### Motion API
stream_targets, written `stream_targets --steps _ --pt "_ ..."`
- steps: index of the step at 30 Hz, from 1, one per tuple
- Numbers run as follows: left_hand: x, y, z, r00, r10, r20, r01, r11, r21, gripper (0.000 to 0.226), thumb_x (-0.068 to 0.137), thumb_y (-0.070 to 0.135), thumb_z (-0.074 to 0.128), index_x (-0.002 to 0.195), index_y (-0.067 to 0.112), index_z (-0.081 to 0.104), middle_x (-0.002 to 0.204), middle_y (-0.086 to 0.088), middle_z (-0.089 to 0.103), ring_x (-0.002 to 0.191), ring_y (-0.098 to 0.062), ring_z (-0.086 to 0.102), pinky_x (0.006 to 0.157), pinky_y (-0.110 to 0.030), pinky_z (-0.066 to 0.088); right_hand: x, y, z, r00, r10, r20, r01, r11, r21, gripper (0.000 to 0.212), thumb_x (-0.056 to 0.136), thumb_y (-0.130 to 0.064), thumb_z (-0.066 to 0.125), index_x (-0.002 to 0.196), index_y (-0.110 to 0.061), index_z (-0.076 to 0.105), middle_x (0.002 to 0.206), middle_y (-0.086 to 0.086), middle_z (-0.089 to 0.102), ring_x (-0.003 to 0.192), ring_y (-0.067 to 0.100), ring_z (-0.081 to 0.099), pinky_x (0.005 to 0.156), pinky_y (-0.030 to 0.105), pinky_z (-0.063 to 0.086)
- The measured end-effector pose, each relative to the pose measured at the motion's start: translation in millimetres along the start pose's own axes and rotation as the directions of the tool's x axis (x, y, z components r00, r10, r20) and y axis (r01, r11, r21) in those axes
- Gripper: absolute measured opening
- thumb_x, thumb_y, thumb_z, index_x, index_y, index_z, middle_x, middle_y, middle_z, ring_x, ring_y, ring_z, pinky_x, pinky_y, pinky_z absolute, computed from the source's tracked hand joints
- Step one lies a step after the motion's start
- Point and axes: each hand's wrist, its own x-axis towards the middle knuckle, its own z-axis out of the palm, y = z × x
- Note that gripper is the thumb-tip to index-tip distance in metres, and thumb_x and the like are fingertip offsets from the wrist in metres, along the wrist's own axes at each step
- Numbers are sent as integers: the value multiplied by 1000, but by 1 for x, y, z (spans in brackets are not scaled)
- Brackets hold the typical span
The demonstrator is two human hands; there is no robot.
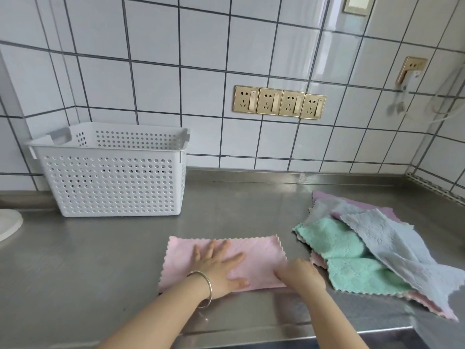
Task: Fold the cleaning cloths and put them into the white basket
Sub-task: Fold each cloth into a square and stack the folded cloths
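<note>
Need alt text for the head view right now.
Left hand presses flat on a pink cloth on the steel counter while the right hand grips its right edge. A white basket stands back left; a pile of cloths lies right.

I see bare worktop [239,212] between the white basket [113,177] at the back left and the pile of cloths [364,248] on the right. The basket's top is open. A white dish [7,222] sits at the left edge.

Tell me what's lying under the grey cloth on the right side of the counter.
Under the grey cloth lie a green cloth and pink cloth edges; a purple cloth shows behind. Anything deeper is covered.
</note>
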Motion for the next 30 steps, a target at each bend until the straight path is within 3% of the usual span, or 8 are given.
stream_targets --steps 3,5,9,13,18,22,28,30 --pt "0 3 -7 1000 -15 1 15 999 -45 59 82 70 31 138 54 18 159 9 -5 146 -26 -12 114 -55 -9 -9 -7 3 991 -38 -128 52 992 114 31 84 -26 44 104 -9 62 111 9 63 102 28 59 72 29 40" --pt "-1 11 -17 993 3 -116 -24 983 -180 40 93 53 31 124 34 48 153 2 27 145 -23 14 115 -41 10 -17 -16 2 953 -110 -281 157 976 149 15 85 -20 47 94 -12 57 104 6 63 96 28 60 67 28 37" --pt "1 22 -49 957 -225 -183 8 651 -759 36 88 45 48 104 18 66 115 -8 66 118 -24 57 93 -30 42 -42 -49 3 671 -372 -641 477 879 -11 13 67 -11 47 71 -16 58 70 1 62 63 29 62 47 28 34" --pt "7 19 -64 953 -303 7 118 349 -929 24 83 32 54 68 15 62 80 -11 64 77 -27 64 67 -35 46 -55 -72 21 497 -579 -647 615 761 -208 13 52 -12 58 64 -18 60 61 -1 57 54 26 54 45 29 36" --pt "2 -10 -63 902 -431 22 224 422 -878 34 87 25 49 103 -1 64 112 -25 65 105 -34 63 76 -31 45 -62 -85 45 327 -750 -575 840 510 -186 14 67 -16 50 71 -20 63 75 -5 61 72 15 40 58 23 29" --pt "-4 -33 -62 876 -481 -20 213 423 -881 33 95 19 42 117 0 57 121 -22 60 113 -33 57 92 -33 43 -69 -85 55 337 -800 -497 873 463 -154 46 61 -15 44 105 -22 52 110 -3 63 96 15 47 72 21 43" --pt "-15 -66 -59 826 -560 -59 304 533 -789 36 96 19 37 124 4 53 127 -21 57 115 -34 55 94 -33 42 -66 -87 69 525 -796 -302 811 575 -106 66 62 -7 33 124 -15 56 132 6 58 120 22 56 87 31 53" --pt "-19 -76 -52 823 -563 -72 335 585 -739 37 95 23 38 127 10 52 127 -18 58 114 -35 56 94 -34 44 -66 -86 70 537 -811 -231 817 568 -96 70 72 0 29 139 -14 42 148 4 39 137 21 37 103 30 43"
